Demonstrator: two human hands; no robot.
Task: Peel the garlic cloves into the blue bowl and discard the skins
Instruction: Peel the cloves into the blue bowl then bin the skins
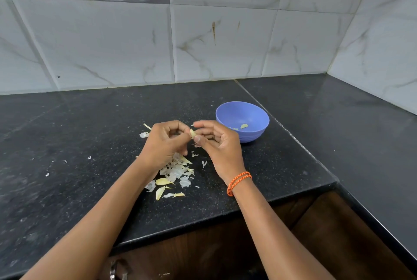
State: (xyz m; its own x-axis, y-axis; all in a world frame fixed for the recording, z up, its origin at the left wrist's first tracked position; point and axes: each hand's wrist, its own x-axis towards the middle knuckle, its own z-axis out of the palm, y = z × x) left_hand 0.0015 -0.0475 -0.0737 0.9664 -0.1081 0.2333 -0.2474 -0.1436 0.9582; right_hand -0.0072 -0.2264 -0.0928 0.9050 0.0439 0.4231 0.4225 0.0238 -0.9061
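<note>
A pale garlic clove (pixel 192 133) is pinched between the fingertips of my left hand (pixel 165 142) and my right hand (pixel 215 142), a little above the black counter. The blue bowl (pixel 255 136) stands just right of my right hand, and a peeled clove (pixel 244 126) lies inside it. Below my hands a heap of white skins (pixel 177 172) is spread on the counter, with two unpeeled cloves (pixel 163 182) at its near edge.
The black granite counter (pixel 67 166) meets a tiled wall (pixel 203 42) behind and turns a corner at the right. Its front edge (pixel 225 210) drops to brown cabinet doors. Small skin scraps (pixel 89 157) lie scattered to the left.
</note>
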